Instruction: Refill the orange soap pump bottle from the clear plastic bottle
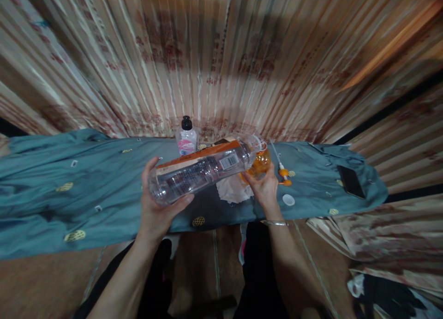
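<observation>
My left hand (161, 206) grips the base of a large clear plastic bottle (204, 170) with an orange and white label. The bottle lies tilted nearly level, its mouth pointing right. My right hand (265, 185), with a silver bangle at the wrist, is wrapped round a small orange see-through bottle (262, 164). The big bottle's mouth is right at the top of the orange one; whether they touch I cannot tell. Below them is a crumpled white tissue (235, 191). To the right lie an orange pump top (284, 172) with its tube and a white round cap (288, 200).
A bottle with a black cap (187, 139) stands at the back of the narrow surface, which is covered by a teal cloth (114, 189). A black phone (351, 181) lies at the right end. Pleated curtains (194, 56) hang right behind.
</observation>
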### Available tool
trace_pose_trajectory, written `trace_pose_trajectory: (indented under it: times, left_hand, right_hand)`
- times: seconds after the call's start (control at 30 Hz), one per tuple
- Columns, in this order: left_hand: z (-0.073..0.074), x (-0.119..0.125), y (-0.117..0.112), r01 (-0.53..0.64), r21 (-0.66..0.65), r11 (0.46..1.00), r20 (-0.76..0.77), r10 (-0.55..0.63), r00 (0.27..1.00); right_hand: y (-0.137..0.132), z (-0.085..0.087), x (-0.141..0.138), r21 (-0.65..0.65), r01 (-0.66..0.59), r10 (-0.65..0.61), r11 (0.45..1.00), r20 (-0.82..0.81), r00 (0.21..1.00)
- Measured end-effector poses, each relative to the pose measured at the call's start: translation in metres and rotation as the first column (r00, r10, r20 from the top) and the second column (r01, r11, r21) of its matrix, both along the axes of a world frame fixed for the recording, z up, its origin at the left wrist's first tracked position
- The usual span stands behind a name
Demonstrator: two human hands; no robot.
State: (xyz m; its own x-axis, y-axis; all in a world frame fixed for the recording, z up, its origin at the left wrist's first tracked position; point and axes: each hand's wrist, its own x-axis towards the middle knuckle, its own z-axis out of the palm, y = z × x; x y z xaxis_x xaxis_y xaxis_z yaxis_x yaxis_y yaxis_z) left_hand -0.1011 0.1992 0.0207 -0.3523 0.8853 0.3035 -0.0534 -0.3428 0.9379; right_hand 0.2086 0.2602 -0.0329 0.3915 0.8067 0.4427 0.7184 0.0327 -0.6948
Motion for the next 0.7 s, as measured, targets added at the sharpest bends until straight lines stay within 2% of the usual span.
trace_pose_trajectory:
  times: [0.33, 0.7]
  left_hand:
    - [-0.002, -0.003, -0.003, 0.013, 0.012, 1.000, -0.049, -0.013, 0.999]
    - [0.003, -0.008, -0.014, 0.028, -0.052, 0.998, -0.030, -0.030, 0.999]
  right_hand:
    - [-0.003, 0.006, 0.000, -0.014, 0.011, -0.011, 1.000, -0.004, 1.000]
    - [-0.001, 0.004, -0.002, 0.006, 0.016, -0.017, 1.000, 0.030, 0.999]
